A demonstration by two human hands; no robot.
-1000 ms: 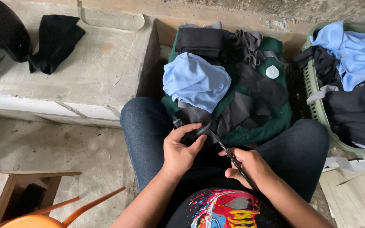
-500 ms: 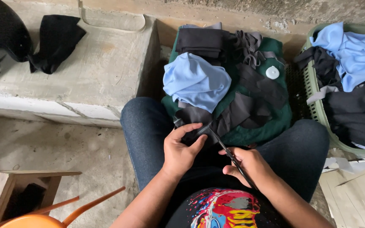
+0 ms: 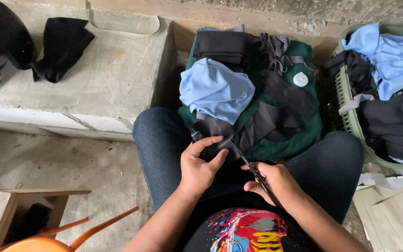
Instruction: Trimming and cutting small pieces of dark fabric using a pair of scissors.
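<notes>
I sit with my knees apart in blue jeans. My left hand (image 3: 200, 163) pinches a dark grey piece of cloth (image 3: 211, 133) that lies over my lap. My right hand (image 3: 272, 182) grips black scissors (image 3: 247, 162), whose blades point up and left into the cloth just beside my left fingers. In front of my knees is a heap of clothing: a light blue garment (image 3: 216, 89) on a green one (image 3: 304, 135), with black and grey fabric strips (image 3: 276, 114) across it.
A green plastic basket (image 3: 346, 105) at right holds blue and black clothes. A concrete ledge (image 3: 94, 79) at left bears black cloth (image 3: 61, 44). An orange chair (image 3: 66, 235) and a wooden box (image 3: 19, 214) stand lower left. Cardboard (image 3: 392, 210) lies lower right.
Both hands have stayed nearly in place; the scissors and the cloth have shifted only slightly.
</notes>
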